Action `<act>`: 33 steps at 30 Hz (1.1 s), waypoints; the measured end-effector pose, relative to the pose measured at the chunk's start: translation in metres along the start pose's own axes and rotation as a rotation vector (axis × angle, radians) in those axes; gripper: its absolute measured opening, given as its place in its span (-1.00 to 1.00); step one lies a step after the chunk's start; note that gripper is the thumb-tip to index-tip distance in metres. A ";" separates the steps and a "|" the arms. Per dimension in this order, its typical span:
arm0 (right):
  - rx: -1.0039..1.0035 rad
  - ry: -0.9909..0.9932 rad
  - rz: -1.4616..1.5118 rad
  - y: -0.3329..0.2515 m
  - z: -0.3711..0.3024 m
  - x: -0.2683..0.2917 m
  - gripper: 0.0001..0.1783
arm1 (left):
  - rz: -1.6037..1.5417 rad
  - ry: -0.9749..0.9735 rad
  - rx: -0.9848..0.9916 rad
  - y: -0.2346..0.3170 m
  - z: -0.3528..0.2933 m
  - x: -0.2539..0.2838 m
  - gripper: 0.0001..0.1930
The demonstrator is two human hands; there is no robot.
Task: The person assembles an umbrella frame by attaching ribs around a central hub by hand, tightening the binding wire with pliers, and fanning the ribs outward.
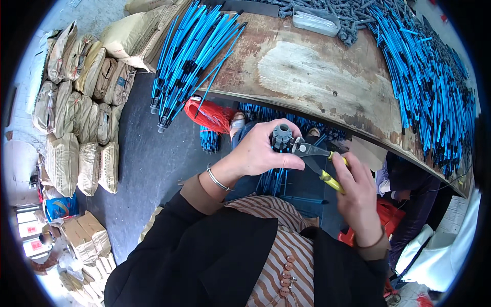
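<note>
My left hand (255,149) is closed around a dark grey, ribbed round plastic hub (282,136) with a hollow top, held upright over my lap. My right hand (357,194) grips a pair of pliers (331,180) by its yellow handles. The metal jaws meet the right side of the hub, beside my left fingers; what they bite on is too small to make out. Blue rods (273,183) show below my left hand, and I cannot tell whether they join the hub.
Ahead stands a worn wooden table (327,77). On it lie blue-and-black rods (197,51), more rods (429,97) at right, grey plastic parts (348,25) and a clear tray (315,21). A red bag (215,115) hangs below. Stacked sacks (76,110) stand left; another person's leg (415,217) is at right.
</note>
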State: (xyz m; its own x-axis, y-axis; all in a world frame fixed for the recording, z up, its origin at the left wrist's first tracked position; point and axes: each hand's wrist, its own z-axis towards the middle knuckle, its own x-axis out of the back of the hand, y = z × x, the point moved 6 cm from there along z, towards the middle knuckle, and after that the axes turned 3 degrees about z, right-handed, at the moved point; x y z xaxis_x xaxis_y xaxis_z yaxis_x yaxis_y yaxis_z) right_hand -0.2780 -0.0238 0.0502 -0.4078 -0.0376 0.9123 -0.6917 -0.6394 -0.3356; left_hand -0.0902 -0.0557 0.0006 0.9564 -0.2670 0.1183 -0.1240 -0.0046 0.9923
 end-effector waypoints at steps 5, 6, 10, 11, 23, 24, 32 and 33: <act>-0.311 -0.856 0.532 0.024 -0.020 -0.005 -0.38 | -0.013 -0.192 -0.086 0.005 -0.003 -0.021 -0.54; -0.374 -0.888 0.685 0.024 -0.026 -0.012 -0.38 | -0.020 -0.255 -0.100 0.005 -0.004 -0.025 -0.53; -0.622 -0.967 1.292 0.021 -0.050 -0.043 -0.40 | -0.037 -0.448 -0.236 0.012 -0.008 -0.037 -0.55; -0.671 -0.980 1.449 0.019 -0.053 -0.049 -0.40 | -0.034 -0.445 -0.233 0.012 -0.009 -0.036 -0.55; -0.605 -1.163 1.433 0.011 -0.071 -0.063 -0.32 | -0.010 -0.415 -0.239 0.018 -0.004 -0.035 -0.59; -0.634 -1.292 1.698 -0.004 -0.070 -0.066 -0.35 | 0.002 -0.420 -0.201 0.016 -0.003 -0.032 -0.57; -0.053 -0.318 0.153 0.014 -0.014 0.020 -0.28 | 0.042 -0.261 -0.083 0.011 -0.001 -0.027 -0.55; -0.063 -0.322 0.151 0.017 -0.016 0.019 -0.28 | 0.054 -0.313 -0.141 0.015 -0.002 -0.031 -0.56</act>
State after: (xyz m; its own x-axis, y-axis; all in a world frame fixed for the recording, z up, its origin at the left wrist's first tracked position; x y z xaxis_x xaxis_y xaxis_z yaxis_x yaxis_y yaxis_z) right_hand -0.3068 -0.0234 0.0581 -0.3070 -0.3745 0.8749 -0.6775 -0.5596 -0.4773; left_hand -0.1209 -0.0459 0.0120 0.8194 -0.5460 0.1748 -0.1131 0.1449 0.9830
